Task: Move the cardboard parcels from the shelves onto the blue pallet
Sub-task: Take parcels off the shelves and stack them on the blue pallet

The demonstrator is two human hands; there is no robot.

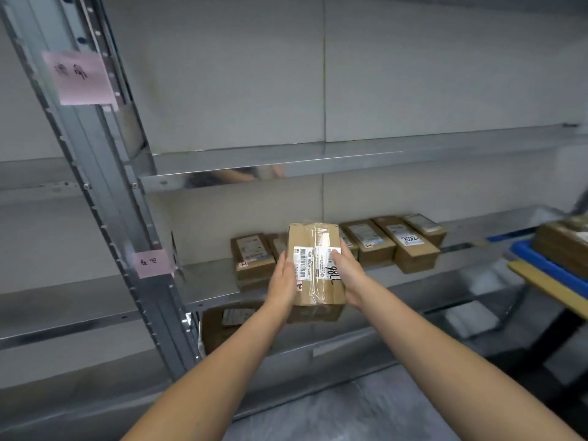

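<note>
Gripping a taped cardboard parcel [315, 272], left hand [283, 281] and right hand [346, 278] clasped round its edges, just in front of the middle shelf [210, 281]. Behind it, partly hidden, a row of parcels [410, 246] on that shelf; lower box [222, 329] half covered by the left forearm. Far right, blurred and cut off: blue pallet [541, 265].
</note>
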